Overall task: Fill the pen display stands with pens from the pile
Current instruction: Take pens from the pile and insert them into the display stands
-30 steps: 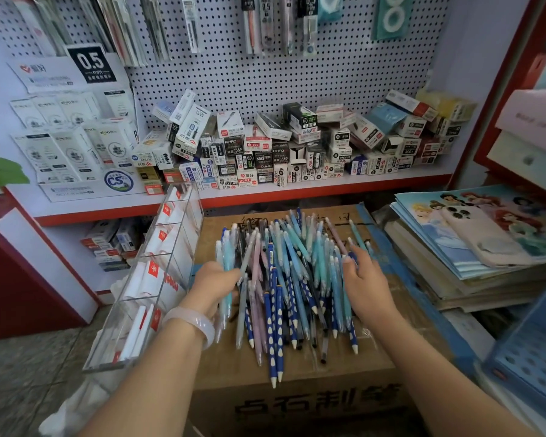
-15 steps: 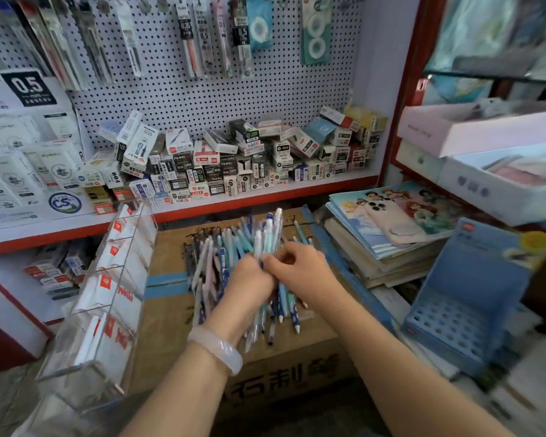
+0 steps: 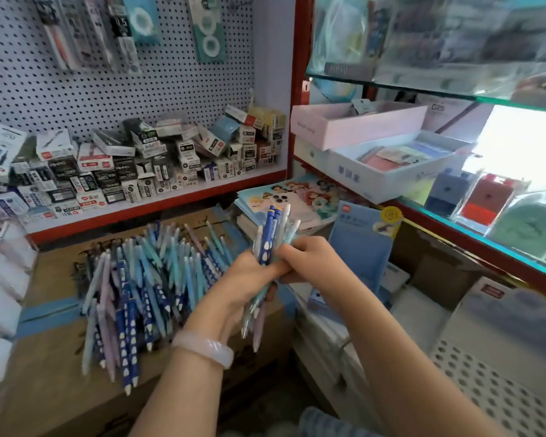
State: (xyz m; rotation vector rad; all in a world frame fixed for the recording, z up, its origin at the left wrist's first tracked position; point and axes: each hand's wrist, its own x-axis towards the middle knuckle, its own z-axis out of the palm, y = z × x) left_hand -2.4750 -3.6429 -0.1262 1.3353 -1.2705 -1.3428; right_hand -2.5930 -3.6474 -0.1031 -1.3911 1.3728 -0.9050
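A pile of blue, teal and pink pens [image 3: 145, 288] lies on a brown cardboard box [image 3: 44, 373]. Both hands hold one upright bunch of pens [image 3: 273, 238] above the box's right edge. My left hand [image 3: 243, 279], with a pale bangle at the wrist, wraps the bunch from the left. My right hand [image 3: 309, 257] grips it from the right. A clear pen display stand [image 3: 0, 279] shows blurred at the left edge. A blue perforated pen stand [image 3: 363, 247] stands just right of my hands.
A pegboard [image 3: 108, 89] with hanging pens rises behind a shelf of small pen boxes [image 3: 139, 165]. Notebooks with a phone on top [image 3: 297, 197] lie behind my hands. Red-framed glass shelves [image 3: 454, 190] carry boxes at right. A white perforated tray [image 3: 492, 373] is at lower right.
My hands gathered a bunch of pens from the pile, lifted it and carried it to the right. The view swung right; the clear stand slid to the left edge.
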